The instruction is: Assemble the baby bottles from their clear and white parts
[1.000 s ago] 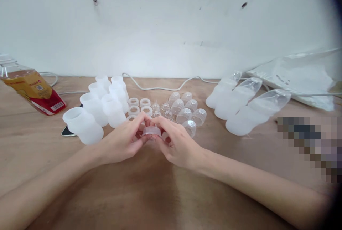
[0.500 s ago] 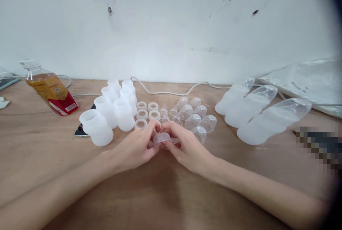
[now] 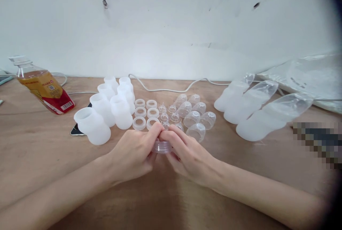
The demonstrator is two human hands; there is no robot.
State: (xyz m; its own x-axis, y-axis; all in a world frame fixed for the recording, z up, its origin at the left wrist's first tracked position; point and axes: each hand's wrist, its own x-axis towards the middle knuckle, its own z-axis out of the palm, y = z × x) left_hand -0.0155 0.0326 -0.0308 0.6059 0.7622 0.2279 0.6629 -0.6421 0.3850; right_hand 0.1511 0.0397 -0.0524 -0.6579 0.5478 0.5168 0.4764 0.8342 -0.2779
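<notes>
Between both hands is a clear, ribbed bottle collar ring (image 3: 161, 147), held just above the table at the centre. My left hand (image 3: 133, 153) is closed on its left side, the thumb over the top. From the right, my right hand (image 3: 191, 155) grips it too, with fingers bent across the top. Whether a teat sits inside the ring is hidden by the fingers. Just beyond the hands lie several loose collar rings (image 3: 139, 123) in two columns, several clear teats (image 3: 175, 117) and several transparent dome caps (image 3: 196, 132).
Several frosted baby bottle bodies (image 3: 99, 135) stand at left, partly over a dark phone (image 3: 76, 130). A drink bottle (image 3: 49, 92) is farther left. Three capped baby bottles (image 3: 253, 128) stand at right, near a plastic bag (image 3: 307, 80). A white cable (image 3: 171, 90) runs along the wall.
Both hands have come slightly nearer with the ring, and its ribbed side now faces me. My right fingers have moved over its top. The view has shifted a little.
</notes>
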